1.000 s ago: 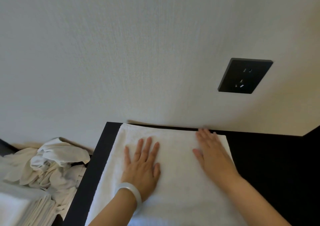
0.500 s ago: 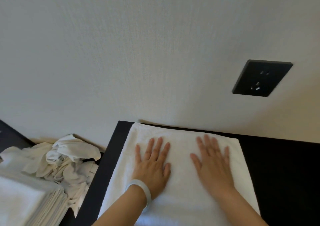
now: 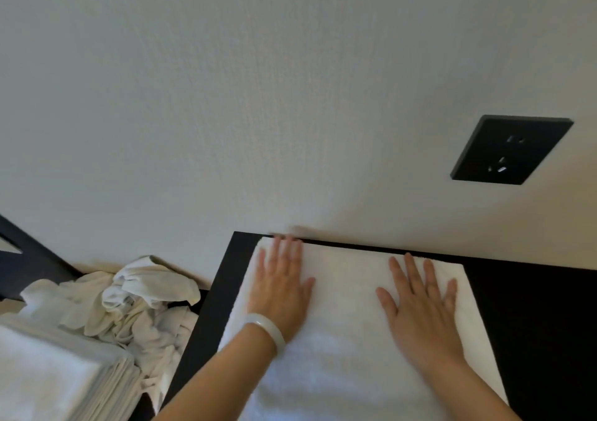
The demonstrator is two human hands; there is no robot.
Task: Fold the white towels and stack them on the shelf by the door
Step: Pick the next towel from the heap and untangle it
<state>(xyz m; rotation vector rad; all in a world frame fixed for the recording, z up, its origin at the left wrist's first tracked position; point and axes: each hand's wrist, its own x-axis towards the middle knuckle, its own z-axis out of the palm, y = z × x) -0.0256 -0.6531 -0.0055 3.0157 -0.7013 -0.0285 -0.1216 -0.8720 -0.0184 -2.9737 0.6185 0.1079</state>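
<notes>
The white towel (image 3: 349, 349) lies flat at the table's (image 3: 533, 323) back-left corner. Your left hand (image 3: 281, 288) presses it with straight fingers held together, and your right hand (image 3: 420, 307) lies flat with fingers spread. Smooth outward evenly toward the towel's edges so that no creases are trapped.

left hand (image 3: 281, 288) slid forward to far edge of towel (image 3: 349, 353), right hand (image 3: 420, 307) shifted right

Soft dim light, slight blur
</notes>
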